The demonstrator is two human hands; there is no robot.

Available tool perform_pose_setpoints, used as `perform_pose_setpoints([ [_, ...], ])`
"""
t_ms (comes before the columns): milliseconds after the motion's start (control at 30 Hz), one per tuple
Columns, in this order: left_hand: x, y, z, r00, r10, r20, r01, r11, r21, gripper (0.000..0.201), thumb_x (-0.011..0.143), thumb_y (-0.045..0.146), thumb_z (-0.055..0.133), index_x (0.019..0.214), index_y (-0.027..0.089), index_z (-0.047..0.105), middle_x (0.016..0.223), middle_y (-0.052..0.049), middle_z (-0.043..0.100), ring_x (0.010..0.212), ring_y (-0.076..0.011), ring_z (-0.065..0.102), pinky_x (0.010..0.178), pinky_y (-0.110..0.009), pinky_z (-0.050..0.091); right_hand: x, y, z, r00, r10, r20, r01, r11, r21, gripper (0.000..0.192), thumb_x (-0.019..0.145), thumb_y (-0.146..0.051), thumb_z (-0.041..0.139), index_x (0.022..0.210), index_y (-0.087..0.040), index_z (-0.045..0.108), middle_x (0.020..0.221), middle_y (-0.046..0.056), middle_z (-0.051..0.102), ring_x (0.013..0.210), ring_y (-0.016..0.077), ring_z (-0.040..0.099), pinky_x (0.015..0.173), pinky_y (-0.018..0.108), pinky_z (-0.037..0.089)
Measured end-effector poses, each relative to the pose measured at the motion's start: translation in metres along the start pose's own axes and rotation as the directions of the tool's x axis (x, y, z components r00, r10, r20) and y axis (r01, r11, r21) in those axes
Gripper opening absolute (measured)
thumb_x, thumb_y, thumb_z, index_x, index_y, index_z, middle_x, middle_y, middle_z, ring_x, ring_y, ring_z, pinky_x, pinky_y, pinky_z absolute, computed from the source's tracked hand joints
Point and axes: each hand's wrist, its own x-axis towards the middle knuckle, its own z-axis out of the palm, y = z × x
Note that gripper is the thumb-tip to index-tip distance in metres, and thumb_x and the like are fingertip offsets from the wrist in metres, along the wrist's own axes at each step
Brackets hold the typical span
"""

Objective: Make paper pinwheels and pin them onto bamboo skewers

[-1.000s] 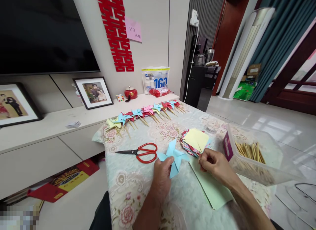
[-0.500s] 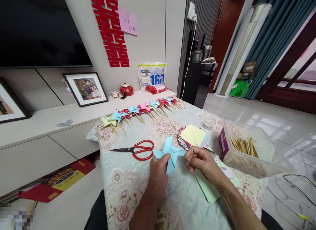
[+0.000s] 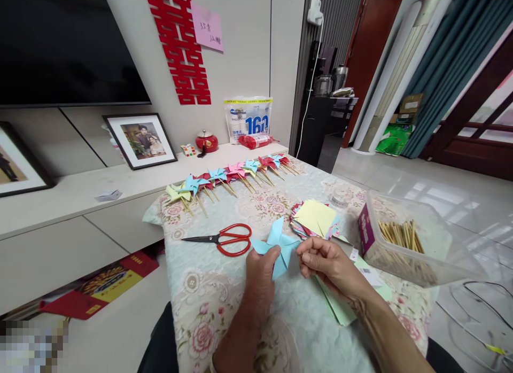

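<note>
A light blue paper pinwheel [image 3: 284, 249] is held above the table by my left hand [image 3: 259, 274], its thumb pressed near the centre. My right hand [image 3: 326, 262] is closed in a pinch beside the pinwheel's right tip. Whatever its fingertips hold, if anything, is too small to make out. Left of my left hand lie scissors [image 3: 214, 238] with red handles and dark blades. Beyond my right hand is a pile of cut paper squares [image 3: 316, 215], yellow on top. Green paper sheets [image 3: 340, 313] lie partly under my right forearm.
Several finished pinwheels on sticks [image 3: 195, 184] line the table's far edge. A clear plastic box [image 3: 366, 231] of wooden sticks [image 3: 401, 236] stands at the right. A roll of clear tape [image 3: 340, 197] sits behind the paper pile. A cabinet [image 3: 136, 181] runs along the wall.
The view has shifted slightly. My right hand has come a little closer to the pinwheel's right tip. My left hand keeps its hold on the pinwheel.
</note>
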Motion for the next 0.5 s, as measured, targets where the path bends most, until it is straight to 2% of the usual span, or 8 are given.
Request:
perform_pose_setpoints([
  [133,0.003,-0.007,-0.003,0.998,0.065,-0.027,-0.062,0.994,0.087,0.020,0.062,0.026,0.072,0.064,0.017,0.054,0.054,0.006,0.052,0.050,-0.0096,0.044,0.049,-0.022,0.037,0.001,0.007,0.008,0.998,-0.032,0.048,0.034,0.998,-0.054,0.030,0.077,-0.041,0.080,0.088,-0.016,0.068,0.064,-0.001,0.067,0.057,0.0097,0.061,0.057,0.021,0.045],
  [233,0.004,-0.010,-0.004,0.987,0.148,-0.066,-0.131,0.968,0.215,0.019,0.064,0.024,0.069,0.060,0.018,0.051,0.052,0.007,0.049,0.049,-0.0092,0.041,0.049,-0.022,0.036,0.002,0.011,0.016,0.996,-0.076,0.042,0.083,0.978,-0.194,0.030,0.083,-0.045,0.073,0.086,-0.016,0.067,0.063,-0.001,0.066,0.057,0.0110,0.060,0.058,0.023,0.046],
  [367,0.001,-0.007,-0.003,0.976,0.197,-0.092,-0.158,0.934,0.322,0.016,0.066,0.025,0.066,0.060,0.018,0.053,0.054,0.006,0.049,0.051,-0.0098,0.041,0.052,-0.023,0.039,0.001,0.015,0.023,0.981,-0.196,-0.008,0.170,0.867,-0.469,0.026,0.092,-0.039,0.061,0.082,-0.016,0.068,0.060,-0.001,0.065,0.058,0.0126,0.060,0.060,0.024,0.045],
  [500,-0.002,-0.001,-0.002,0.969,0.221,-0.107,-0.169,0.918,0.358,0.016,0.066,0.025,0.066,0.060,0.019,0.053,0.054,0.005,0.050,0.053,-0.0112,0.043,0.052,-0.024,0.039,0.002,0.019,0.023,0.944,-0.329,0.013,0.269,0.749,-0.606,0.019,0.092,-0.032,0.060,0.081,-0.018,0.069,0.061,-0.002,0.063,0.056,0.0127,0.060,0.059,0.024,0.044],
])
